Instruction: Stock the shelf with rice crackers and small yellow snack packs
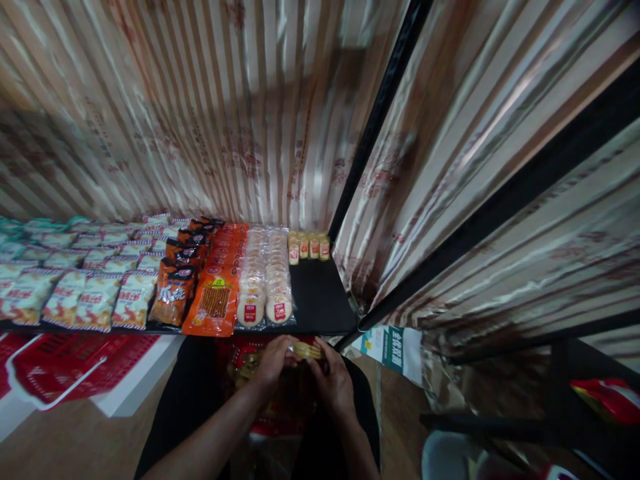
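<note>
In front of my knees, my left hand (274, 362) and my right hand (334, 381) hold small yellow snack packets (306, 350) between their fingers. Both hands are closed on them, and their exact number is unclear. Beneath, a red basket (265, 427) between my legs contains more yellowish packets (244, 369), partly hidden by my hands and forearms. On the black shelf (323, 300) just ahead, a small group of similar yellow packets (304, 247) stands at the back right corner. To their left, two rows of round white crackers (265, 280) lie in clear wrappers.
Orange snack bags (215, 293), dark-topped orange bags (173, 293) and many white bags (90, 297) line the shelf leftward. A black post (380, 120) and slanting bar (475, 220) border the right. Another red basket (80, 367) with a white handle sits lower left.
</note>
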`<state>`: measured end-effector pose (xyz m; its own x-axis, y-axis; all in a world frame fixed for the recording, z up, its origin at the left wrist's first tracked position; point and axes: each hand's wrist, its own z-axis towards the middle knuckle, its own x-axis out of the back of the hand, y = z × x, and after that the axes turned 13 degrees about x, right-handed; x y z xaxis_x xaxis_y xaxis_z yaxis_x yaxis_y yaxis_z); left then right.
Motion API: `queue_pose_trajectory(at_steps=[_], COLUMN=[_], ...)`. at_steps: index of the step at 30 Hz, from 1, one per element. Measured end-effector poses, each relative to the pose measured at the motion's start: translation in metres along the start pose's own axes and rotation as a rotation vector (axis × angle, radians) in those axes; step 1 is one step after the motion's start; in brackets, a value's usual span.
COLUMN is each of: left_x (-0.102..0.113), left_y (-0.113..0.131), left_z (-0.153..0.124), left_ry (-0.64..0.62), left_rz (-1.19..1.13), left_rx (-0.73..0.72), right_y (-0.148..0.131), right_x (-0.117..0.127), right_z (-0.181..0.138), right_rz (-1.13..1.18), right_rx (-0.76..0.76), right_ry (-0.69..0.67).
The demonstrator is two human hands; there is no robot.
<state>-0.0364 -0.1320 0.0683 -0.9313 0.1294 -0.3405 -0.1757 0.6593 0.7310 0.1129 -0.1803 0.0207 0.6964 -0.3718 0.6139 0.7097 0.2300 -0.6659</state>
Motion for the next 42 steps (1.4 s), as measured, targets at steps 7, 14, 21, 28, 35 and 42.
queue_pose_trajectory(at_steps=[7,14,21,28,35,42], left_x=[-0.012,-0.019,-0.026,-0.038,-0.050,-0.061], left_y=[0.014,0.027,0.032,0.040,0.049,0.057], left_z=[0.011,0.014,0.025,0.034,0.043,0.064], left_ry=[-0.044,-0.025,0.013,0.078,0.122,0.143], left_rz=[-0.105,-0.045,0.105,0.225,0.285,0.309], left_rx=[0.017,-0.052,-0.093,-0.162,-0.209,-0.205], right_y=[-0.009,-0.014,-0.007,0.004,0.011,0.028], right_x=[0.003,0.004,-0.001,-0.006,-0.014,-0.024], right_z=[0.017,0.036,0.047,0.062,0.081,0.097], right_rz=[0.132,0.298,0.238,0.166,0.014,-0.227], right_rx=[-0.193,-0.236,-0.232,-0.181,-0.160,-0.088], right_ry=[0.059,0.045,0.105,0.117,0.144,0.123])
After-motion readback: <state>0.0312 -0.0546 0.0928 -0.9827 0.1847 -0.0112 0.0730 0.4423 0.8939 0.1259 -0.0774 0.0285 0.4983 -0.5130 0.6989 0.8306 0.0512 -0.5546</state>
